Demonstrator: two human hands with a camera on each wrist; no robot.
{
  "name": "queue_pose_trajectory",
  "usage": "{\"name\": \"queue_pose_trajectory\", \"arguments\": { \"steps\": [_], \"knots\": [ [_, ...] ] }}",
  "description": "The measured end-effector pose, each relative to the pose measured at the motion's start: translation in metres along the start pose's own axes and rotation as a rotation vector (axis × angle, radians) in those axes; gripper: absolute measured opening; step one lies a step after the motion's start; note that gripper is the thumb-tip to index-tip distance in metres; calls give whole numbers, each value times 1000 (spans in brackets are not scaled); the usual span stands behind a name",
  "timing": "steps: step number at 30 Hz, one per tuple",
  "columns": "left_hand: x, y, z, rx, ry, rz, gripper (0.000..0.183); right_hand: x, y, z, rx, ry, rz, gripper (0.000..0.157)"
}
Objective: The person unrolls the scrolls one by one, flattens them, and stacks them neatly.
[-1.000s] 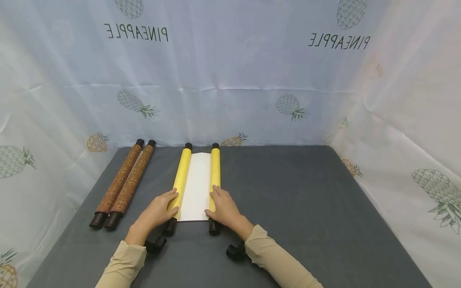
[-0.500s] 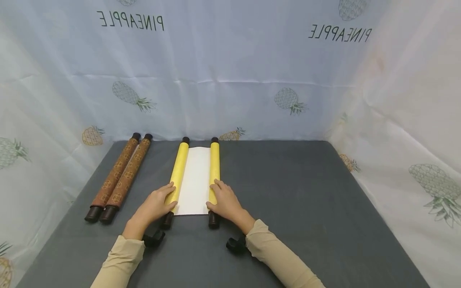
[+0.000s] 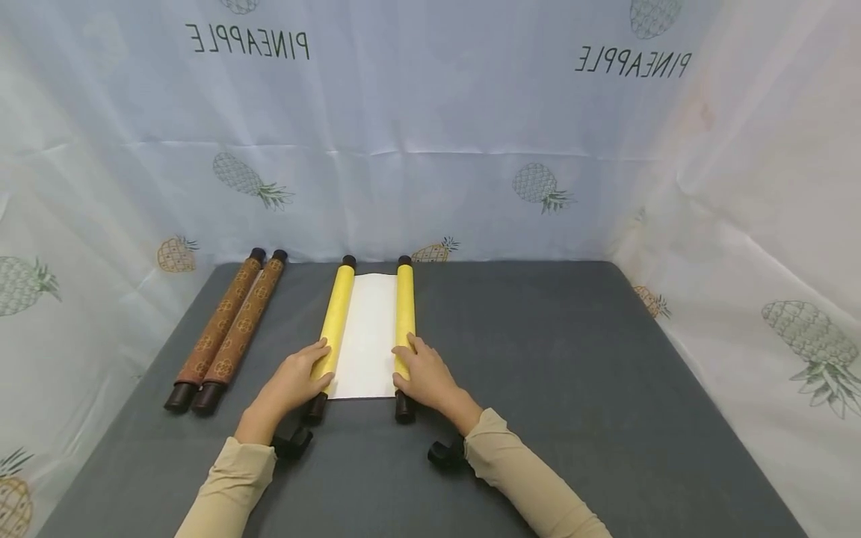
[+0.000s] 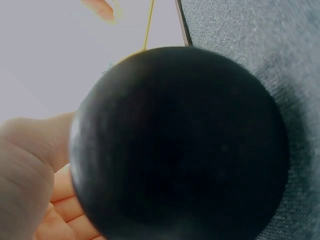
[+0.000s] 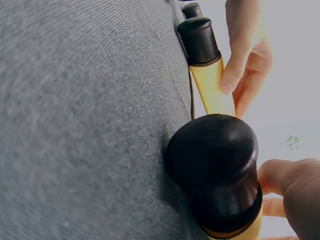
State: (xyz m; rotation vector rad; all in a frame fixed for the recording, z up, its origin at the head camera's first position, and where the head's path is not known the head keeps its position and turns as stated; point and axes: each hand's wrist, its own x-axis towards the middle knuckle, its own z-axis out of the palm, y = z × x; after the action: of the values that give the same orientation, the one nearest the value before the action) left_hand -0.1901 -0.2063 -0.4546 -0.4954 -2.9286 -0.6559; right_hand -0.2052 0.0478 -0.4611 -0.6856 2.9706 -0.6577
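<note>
A yellow scroll lies partly unrolled on the dark grey table, white paper showing between its left roll and right roll. My left hand grips the near end of the left roll, thumb on the inner side. The near part of the right roll is held by my right hand, its fingers over the top. The roll's dark end knob fills much of the left wrist view and hides part of that hand. In the right wrist view, another dark end knob sits beside the right thumb.
To the left, a brown patterned scroll lies rolled from both ends, its two rolls side by side. A white curtain with pineapple prints stands behind and along both sides of the grey table.
The right roll and right hand have shifted slightly right, so the white strip is a little wider. Both hands keep their hold. The head view has tilted slightly.
</note>
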Motion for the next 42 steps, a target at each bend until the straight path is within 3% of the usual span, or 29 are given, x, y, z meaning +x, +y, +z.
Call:
{"name": "queue_pose_trajectory", "arguments": {
  "steps": [6, 10, 14, 18, 23, 28, 37, 42],
  "knots": [
    [-1, -1, -4, 2, 12, -28, 47, 1, 0, 0, 11, 13, 6, 41],
    [-2, -1, -8, 6, 6, -64, 47, 2, 2, 4, -1, 76, 10, 43],
    [-2, -3, -8, 4, 3, -56, 46, 4, 5, 5, -34, 118, -8, 40],
    [-2, -3, -7, 11, 27, -31, 45, 4, 8, 4, -10, 117, -12, 34],
    [-3, -2, -8, 33, -1, -20, 45, 2, 14, 1, -20, 95, -16, 33],
    [-2, -1, -9, 38, -20, -49, 44, -1, 19, -3, -4, 105, -38, 37],
    [-4, -3, -10, 79, -39, -93, 47, -3, 20, -7, -7, 92, -2, 36],
    [-5, -5, -10, 108, -32, -95, 46, -3, 19, -7, -51, 109, 12, 45]
  ]
}}
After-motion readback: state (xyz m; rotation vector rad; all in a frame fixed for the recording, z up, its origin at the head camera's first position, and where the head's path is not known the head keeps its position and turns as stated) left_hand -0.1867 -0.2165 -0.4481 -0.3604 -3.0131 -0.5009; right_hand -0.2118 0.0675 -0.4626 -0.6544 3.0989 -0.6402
